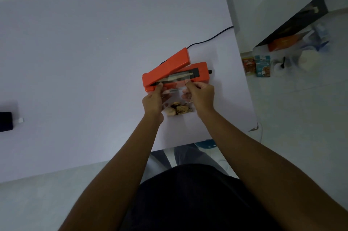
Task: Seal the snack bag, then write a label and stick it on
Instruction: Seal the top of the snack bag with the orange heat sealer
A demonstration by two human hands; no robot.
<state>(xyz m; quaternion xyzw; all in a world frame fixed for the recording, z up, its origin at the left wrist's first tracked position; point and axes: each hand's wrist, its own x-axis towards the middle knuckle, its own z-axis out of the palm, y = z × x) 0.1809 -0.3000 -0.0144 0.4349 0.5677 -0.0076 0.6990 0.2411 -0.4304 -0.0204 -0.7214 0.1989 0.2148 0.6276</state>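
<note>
**Bag mouth held at the open sealer**

Head view: a white table (pixel 94 61) fills most of the picture, and near its right side lies an orange sealer (pixel 175 71) with its lid arm raised at an angle over the base. A dark cord (pixel 209 39) runs from the back of the sealer to the table's far right edge. A small black knob sticks out of the sealer's right end.

The clear bag (pixel 177 99) lies on the table just in front of the sealer, its top edge reaching up to the sealing strip. Cookies (pixel 178 110) sit bunched at the bag's near end, between the two wrists.

The left hand (pixel 153 102) pinches the left side of the bag's top, thumb tip touching the sealer's front edge near its hinge end. The right hand (pixel 200 96) pinches the right side of the bag's top, fingers curled, thumb and forefinger meeting at the plastic right by the strip. Both forearms stretch in from the bottom of the picture over a dark-clothed lap.

At the table's left edge lies a dark device (pixel 5 121) with a white plug in it. On the floor to the right stand two small boxes (pixel 257 65), a white tub (pixel 308 60), and an orange packet (pixel 284 42) beside blurred clutter.
</note>
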